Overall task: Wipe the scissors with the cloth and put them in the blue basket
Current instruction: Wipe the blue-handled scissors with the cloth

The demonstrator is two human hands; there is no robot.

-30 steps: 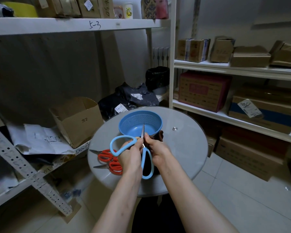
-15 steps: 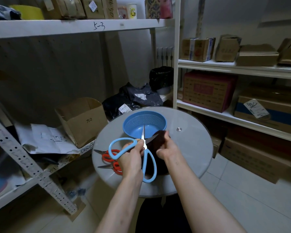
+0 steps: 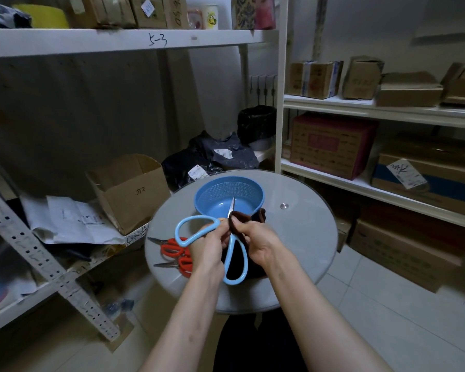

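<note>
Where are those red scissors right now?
In the head view, the red scissors lie on the round glass table, just left of the left hand and nearer than the blue basket.

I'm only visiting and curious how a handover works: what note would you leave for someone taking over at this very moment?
Left hand grips the blue scissors near the pivot, blades pointing away over the blue basket.
Right hand pinches the dark cloth round the blade.
Two red scissors lie on the glass table, left of the hands.
Done: wiping is under way.
Left: finish wiping, then put the scissors in the basket, which holds none yet.
</note>
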